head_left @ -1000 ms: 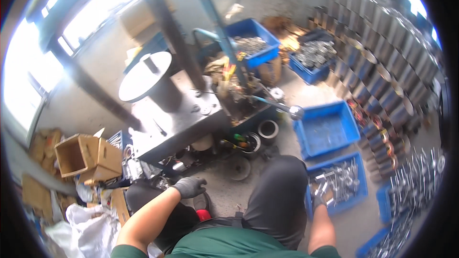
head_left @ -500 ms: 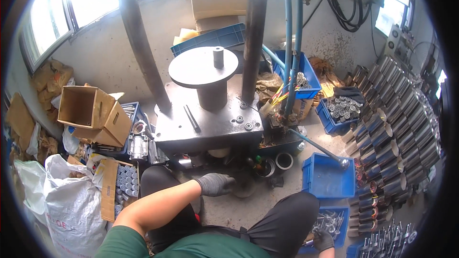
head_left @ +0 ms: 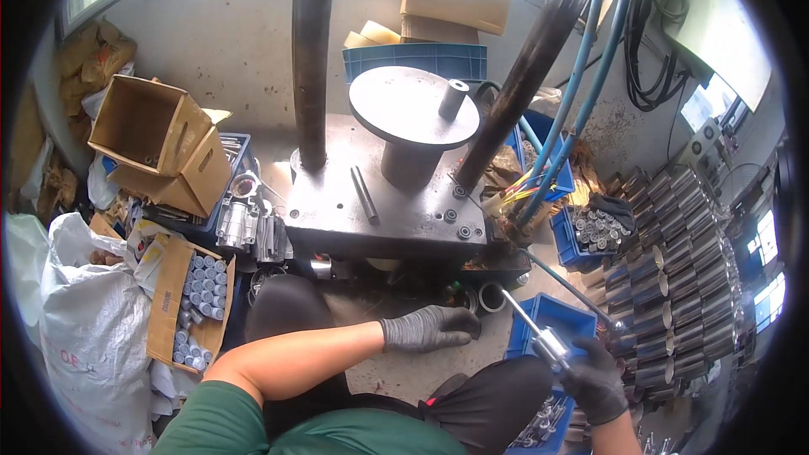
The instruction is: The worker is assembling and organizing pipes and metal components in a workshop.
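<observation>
My right hand (head_left: pixel 597 382), in a dark glove, grips a motor rotor (head_left: pixel 552 348), a silvery cylinder with a long thin shaft (head_left: pixel 521 312) pointing up and to the left. It is raised beside an empty-looking blue bin (head_left: pixel 569 313). Below it, a second blue bin (head_left: pixel 548 438) holds several shiny shafted parts. My left hand (head_left: pixel 431 329), in a grey knitted glove, hovers in front of the press with its fingers extended and nothing visible in them. A dark ring (head_left: pixel 491 297) on the floor is near its fingertips.
Ahead stands a steel press table (head_left: pixel 337 202) with two columns and a round plate (head_left: pixel 404 101) bearing a small cylinder (head_left: pixel 453 99). Stacked metal tubes (head_left: pixel 657 286) line the right. Boxes, a carton of grey cylinders (head_left: pixel 202 286) and a white sack (head_left: pixel 93 329) crowd the left.
My right hand has risen out of the lower blue bin with the rotor in it. My left hand has moved right. The whole view has turned and tilted.
</observation>
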`<state>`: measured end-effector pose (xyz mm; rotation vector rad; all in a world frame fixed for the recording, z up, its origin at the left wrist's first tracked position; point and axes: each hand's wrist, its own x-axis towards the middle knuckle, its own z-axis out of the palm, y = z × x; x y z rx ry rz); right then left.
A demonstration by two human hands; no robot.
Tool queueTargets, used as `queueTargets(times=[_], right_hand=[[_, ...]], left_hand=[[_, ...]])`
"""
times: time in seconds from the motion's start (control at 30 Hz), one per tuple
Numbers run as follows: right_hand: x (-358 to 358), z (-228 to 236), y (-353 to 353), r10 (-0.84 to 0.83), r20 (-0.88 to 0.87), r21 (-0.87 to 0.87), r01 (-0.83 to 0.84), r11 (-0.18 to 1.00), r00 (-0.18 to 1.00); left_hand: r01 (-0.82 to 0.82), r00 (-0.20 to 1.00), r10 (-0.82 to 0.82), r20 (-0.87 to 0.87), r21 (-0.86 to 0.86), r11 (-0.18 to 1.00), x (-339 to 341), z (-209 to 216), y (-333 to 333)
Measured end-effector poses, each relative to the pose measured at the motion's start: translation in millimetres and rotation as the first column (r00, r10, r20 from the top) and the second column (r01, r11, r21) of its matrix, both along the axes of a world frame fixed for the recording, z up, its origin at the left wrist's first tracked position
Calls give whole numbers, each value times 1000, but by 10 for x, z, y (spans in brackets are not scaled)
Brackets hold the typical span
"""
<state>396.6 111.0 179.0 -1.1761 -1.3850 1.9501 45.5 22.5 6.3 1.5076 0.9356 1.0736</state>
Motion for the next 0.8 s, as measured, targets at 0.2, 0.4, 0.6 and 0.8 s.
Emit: queueTargets(times=[0.2, 0.4, 0.6, 0.8], right_hand=[[-1633, -687, -79, 361, 176, 319, -400, 859, 916], [-2511, -1046, 809, 12, 475, 848, -461, 262, 880], [-2746, -1559, 1314, -126, 525, 847, -531, -23, 842], [-2832, -1652, 1446, -122, 498, 867, -487, 105, 859]], left_hand=[[-99, 557, 219, 801, -197, 975, 2, -23, -165], [-420, 312, 515, 798, -371, 828, -393, -81, -144], [-452, 524, 635, 568, -446, 772, -485, -160, -170], [-466, 746, 620, 243, -473, 747, -422, -145, -176]])
